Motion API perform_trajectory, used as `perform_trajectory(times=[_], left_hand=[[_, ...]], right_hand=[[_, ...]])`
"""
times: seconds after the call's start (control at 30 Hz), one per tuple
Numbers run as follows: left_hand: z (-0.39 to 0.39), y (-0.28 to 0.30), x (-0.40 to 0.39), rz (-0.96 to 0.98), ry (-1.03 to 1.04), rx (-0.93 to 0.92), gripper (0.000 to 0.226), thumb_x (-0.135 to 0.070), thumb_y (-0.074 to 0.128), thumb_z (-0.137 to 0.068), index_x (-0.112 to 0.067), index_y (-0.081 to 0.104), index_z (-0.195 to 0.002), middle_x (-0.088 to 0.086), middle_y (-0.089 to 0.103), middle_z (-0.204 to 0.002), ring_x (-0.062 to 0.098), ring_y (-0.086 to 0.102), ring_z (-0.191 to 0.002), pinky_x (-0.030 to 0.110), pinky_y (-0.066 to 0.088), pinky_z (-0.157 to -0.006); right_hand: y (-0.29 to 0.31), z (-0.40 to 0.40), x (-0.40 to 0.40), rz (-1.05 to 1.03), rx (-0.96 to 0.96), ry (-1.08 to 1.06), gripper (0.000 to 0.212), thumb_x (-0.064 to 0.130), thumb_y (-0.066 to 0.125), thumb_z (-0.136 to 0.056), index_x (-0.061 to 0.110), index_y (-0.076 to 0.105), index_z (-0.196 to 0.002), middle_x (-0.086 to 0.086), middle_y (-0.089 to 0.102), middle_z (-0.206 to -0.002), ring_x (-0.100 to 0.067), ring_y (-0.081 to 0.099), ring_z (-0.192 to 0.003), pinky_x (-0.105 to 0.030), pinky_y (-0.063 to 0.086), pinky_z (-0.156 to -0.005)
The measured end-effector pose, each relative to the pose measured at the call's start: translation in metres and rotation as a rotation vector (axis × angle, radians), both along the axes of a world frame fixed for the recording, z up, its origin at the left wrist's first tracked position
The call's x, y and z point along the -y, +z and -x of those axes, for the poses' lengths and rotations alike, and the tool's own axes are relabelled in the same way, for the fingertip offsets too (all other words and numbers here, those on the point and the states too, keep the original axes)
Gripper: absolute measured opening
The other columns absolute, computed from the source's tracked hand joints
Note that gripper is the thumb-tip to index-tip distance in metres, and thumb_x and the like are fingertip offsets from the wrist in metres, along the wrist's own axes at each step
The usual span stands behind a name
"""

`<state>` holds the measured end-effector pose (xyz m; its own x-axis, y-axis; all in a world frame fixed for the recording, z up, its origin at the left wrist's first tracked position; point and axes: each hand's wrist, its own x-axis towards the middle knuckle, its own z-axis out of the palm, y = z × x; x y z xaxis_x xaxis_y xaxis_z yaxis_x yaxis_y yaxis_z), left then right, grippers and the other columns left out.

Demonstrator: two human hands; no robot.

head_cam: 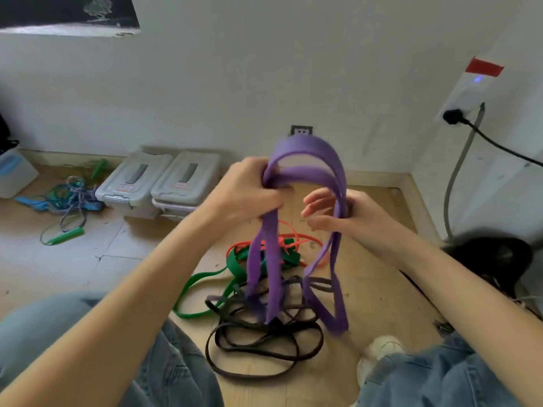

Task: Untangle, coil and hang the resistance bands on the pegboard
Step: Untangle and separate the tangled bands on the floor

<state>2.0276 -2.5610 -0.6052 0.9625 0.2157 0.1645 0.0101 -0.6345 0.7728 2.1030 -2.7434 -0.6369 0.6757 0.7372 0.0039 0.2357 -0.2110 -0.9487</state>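
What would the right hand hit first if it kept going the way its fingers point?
Probably the left hand. The right hand has fingertips aimed left across the gap under the purple band arch, with nothing visible between; depth is unclear.

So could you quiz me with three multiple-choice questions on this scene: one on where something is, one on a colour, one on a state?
1. Where do the two grey lidded bins stand?
A. against the far wall
B. on a shelf
C. on the person's lap

2. What colour is the band held up in both hands?
A. yellow
B. purple
C. white

3. How is the left hand holding it?
A. fingers closed round it
B. flat and open beneath it
C. not touching it

Answers: 1 A, they sit on the floor by the wall. 2 B, it arches purple between the hands. 3 A, the fingers bunch the strands.
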Motion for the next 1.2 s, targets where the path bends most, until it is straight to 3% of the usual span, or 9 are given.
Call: perform_trajectory(times=[0.23,0.47,0.63,0.7,0.8,0.9,1.0,1.07,1.2], left_hand=[[-0.002,0.007,0.008,0.147,-0.098,-0.001,0.015,-0.010,0.066,-0.067,-0.014,0.055,-0.077,0.003,0.059,-0.070,0.015,0.056,-0.062,0.026,0.050,-0.057],[-0.003,-0.039,0.005,0.597,-0.234,-0.151,0.058,-0.026,0.077,-0.070,-0.020,0.052,-0.121,-0.005,0.060,-0.121,0.005,0.061,-0.106,0.021,0.050,-0.088],[0.003,-0.129,0.037,0.378,-0.335,-0.430,0.006,-0.016,0.068,-0.084,-0.019,0.065,-0.088,-0.006,0.067,-0.085,0.002,0.062,-0.077,0.027,0.050,-0.080],[-0.002,-0.140,0.030,0.319,-0.244,-0.469,0.009,-0.023,0.064,-0.086,-0.021,0.061,-0.078,-0.008,0.065,-0.072,0.006,0.061,-0.071,0.025,0.051,-0.073],[-0.013,-0.122,0.000,0.578,0.094,-0.336,0.016,-0.025,0.062,-0.087,-0.011,0.056,-0.082,-0.005,0.059,-0.061,0.005,0.055,-0.053,0.015,0.044,-0.051],[-0.022,-0.097,-0.017,0.456,0.163,-0.198,0.019,-0.019,0.067,-0.083,-0.015,0.048,-0.082,-0.001,0.049,-0.069,0.011,0.047,-0.058,0.022,0.037,-0.052],[-0.022,-0.085,0.004,-0.017,-0.132,-0.291,0.026,-0.012,0.069,-0.076,-0.012,0.050,-0.093,0.001,0.056,-0.087,0.017,0.055,-0.078,0.027,0.044,-0.066],[-0.019,-0.085,0.020,-0.082,-0.284,-0.291,0.033,-0.006,0.070,-0.071,-0.009,0.054,-0.100,0.002,0.060,-0.096,0.019,0.056,-0.087,0.030,0.046,-0.076],[-0.020,-0.090,0.010,0.227,-0.148,-0.218,0.027,-0.004,0.070,-0.071,-0.017,0.057,-0.091,0.003,0.061,-0.089,0.019,0.058,-0.083,0.031,0.049,-0.074]], right_hand=[[0.011,0.011,-0.018,-0.070,-0.101,0.083,0.058,0.023,0.080,-0.063,0.023,0.054,-0.115,-0.002,0.066,-0.103,-0.012,0.067,-0.093,-0.021,0.053,-0.073],[0.024,-0.002,-0.011,-0.237,-0.072,-0.275,0.016,-0.001,0.068,-0.076,0.010,0.063,-0.087,-0.001,0.066,-0.074,-0.011,0.063,-0.068,-0.028,0.055,-0.071],[0.021,0.000,-0.009,-0.582,-0.489,-0.098,0.012,0.001,0.060,-0.078,0.003,0.062,-0.089,-0.006,0.072,-0.075,-0.018,0.070,-0.072,-0.028,0.057,-0.069],[0.007,-0.011,-0.006,-0.426,-0.394,-0.281,0.010,-0.001,0.059,-0.084,0.008,0.063,-0.085,-0.007,0.071,-0.076,-0.016,0.069,-0.069,-0.026,0.056,-0.072],[-0.024,-0.030,0.008,0.287,0.060,-0.446,0.003,0.006,0.065,-0.084,0.008,0.063,-0.087,-0.012,0.063,-0.083,-0.018,0.058,-0.072,-0.020,0.043,-0.066],[-0.044,-0.027,0.011,0.795,0.174,-0.197,0.063,0.028,0.075,-0.076,0.007,0.047,-0.127,-0.017,0.048,-0.130,-0.027,0.049,-0.117,-0.032,0.040,-0.093],[-0.033,-0.014,-0.006,0.501,0.260,0.067,0.104,0.038,0.081,-0.067,0.030,0.014,-0.146,0.002,0.017,-0.153,-0.009,0.019,-0.137,-0.023,0.017,-0.109],[-0.027,-0.009,-0.013,0.469,0.279,0.197,0.088,0.034,0.081,-0.068,0.033,0.029,-0.140,0.011,0.043,-0.133,-0.002,0.036,-0.123,-0.008,0.026,-0.095],[-0.027,0.000,-0.014,0.425,0.068,0.066,0.040,0.016,0.071,-0.078,0.015,0.052,-0.113,-0.001,0.064,-0.102,-0.013,0.061,-0.085,-0.020,0.049,-0.077]])
